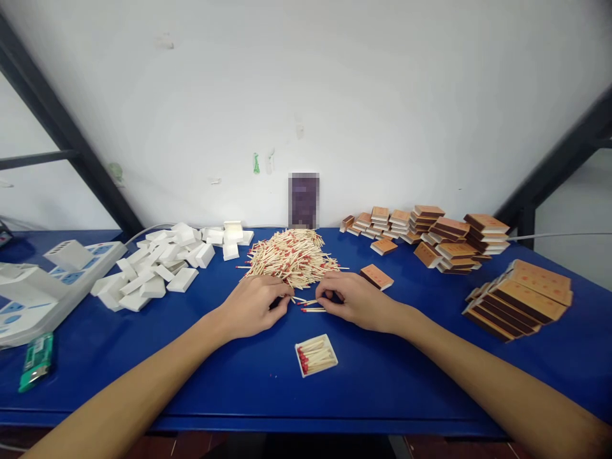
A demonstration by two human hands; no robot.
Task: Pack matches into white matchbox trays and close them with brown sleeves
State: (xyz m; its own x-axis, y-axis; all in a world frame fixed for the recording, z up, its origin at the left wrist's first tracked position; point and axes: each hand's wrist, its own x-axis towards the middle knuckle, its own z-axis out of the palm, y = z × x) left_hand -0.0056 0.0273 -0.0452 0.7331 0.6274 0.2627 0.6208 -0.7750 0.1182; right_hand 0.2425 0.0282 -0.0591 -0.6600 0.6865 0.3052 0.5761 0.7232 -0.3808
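Note:
A heap of red-tipped matches (291,256) lies in the middle of the blue table (229,376). My left hand (253,306) rests at the heap's near edge, fingers curled and pinched on a few matches. Just to its right, my right hand (351,299) is curled the same way, its fingertips on a few loose matches (310,306) lying between the two hands. In front of the hands sits a white inner tray (316,355), partly filled with matches, red heads to the left. One brown matchbox sleeve (377,276) lies just beyond my right hand.
A pile of empty white trays (162,264) lies at the left, beside white power strips (43,280) and a green lighter (36,362). Stacks of brown matchboxes (444,239) stand at the back right, more brown matchboxes (521,299) at the far right. A white wall stands behind.

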